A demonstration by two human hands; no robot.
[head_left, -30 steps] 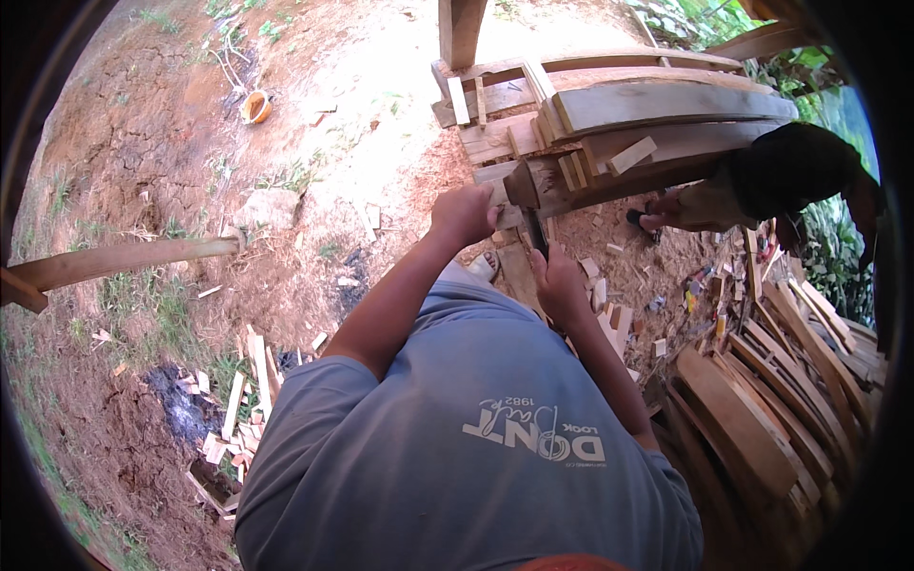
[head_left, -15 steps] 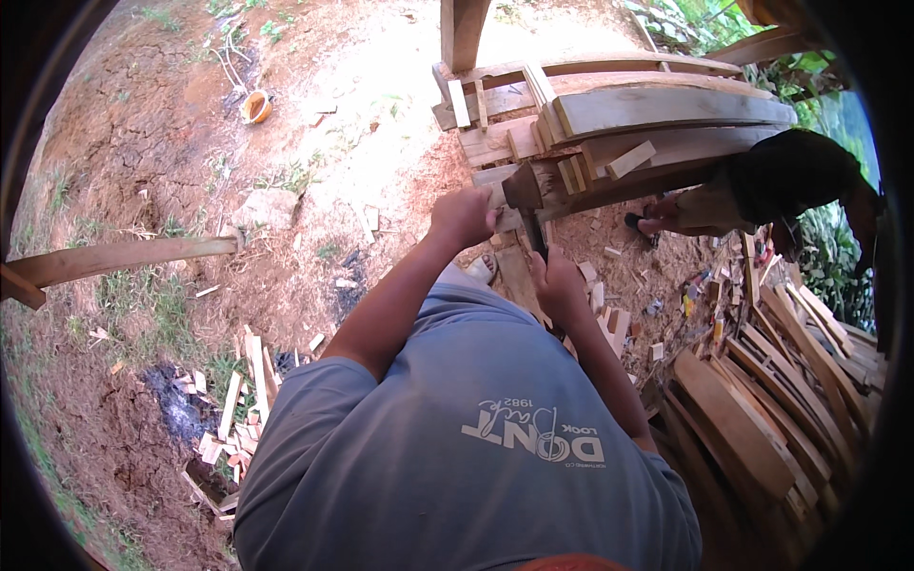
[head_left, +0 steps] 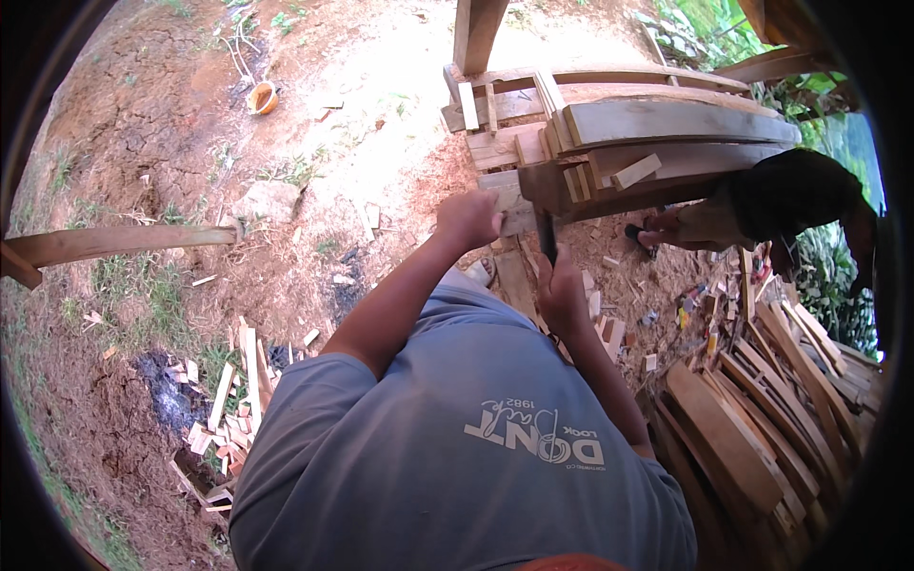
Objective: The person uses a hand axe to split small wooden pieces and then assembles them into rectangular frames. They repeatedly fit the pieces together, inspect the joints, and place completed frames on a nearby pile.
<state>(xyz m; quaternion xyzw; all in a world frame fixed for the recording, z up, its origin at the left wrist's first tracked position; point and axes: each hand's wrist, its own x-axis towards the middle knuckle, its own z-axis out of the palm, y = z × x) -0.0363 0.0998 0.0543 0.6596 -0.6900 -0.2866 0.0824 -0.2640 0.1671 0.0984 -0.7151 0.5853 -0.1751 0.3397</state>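
Note:
My right hand (head_left: 564, 293) is closed round the dark handle of a hatchet (head_left: 546, 188). Its broad brown head lies over the near left end of the stacked timbers, beside several small wood blocks (head_left: 577, 181). To the left of the head, my left hand (head_left: 469, 219) is closed with its fingers curled, close against a pale piece of wood (head_left: 515, 211). Whatever lies inside those fingers is hidden.
Long curved timbers (head_left: 676, 124) are stacked ahead to the right, beside an upright post (head_left: 476, 38). A bent-over person (head_left: 790, 200) stands at the right. More boards (head_left: 724, 428) lie at lower right, offcuts (head_left: 238, 409) at left. An orange bowl (head_left: 262, 98) sits on the dirt.
The hatchet head has come down and a little right, toward the small blocks, with my right hand shifting slightly. My left hand stays near the pale wood. The view has shifted slightly.

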